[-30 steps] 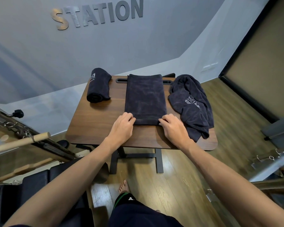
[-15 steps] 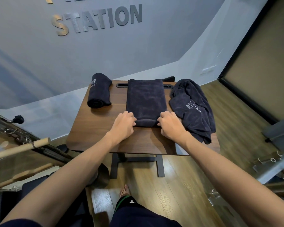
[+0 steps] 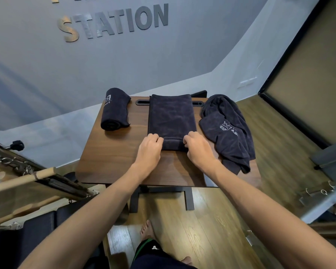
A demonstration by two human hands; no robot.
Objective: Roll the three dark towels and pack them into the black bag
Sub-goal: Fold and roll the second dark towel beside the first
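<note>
While the roll (image 3: 115,109) on the table's (image 3: 109,164) left is already done, lying with its long axis running away from the person, the folded towel (image 3: 172,118) in the middle is just getting started. It's a strip pointing straight away too, far end over the table's slot. Left hand (image 3: 149,150) and right hand (image 3: 199,149) both have fingers curled over its near edge, pinching the first turn, one at each corner. Probably the trick is keeping both hands level and the core tight, pushing forward evenly so the roll doesn't cone. Third towel (image 3: 229,131) sits crumpled on the right, spilling toward the edge. No clear view of the bag.
</note>
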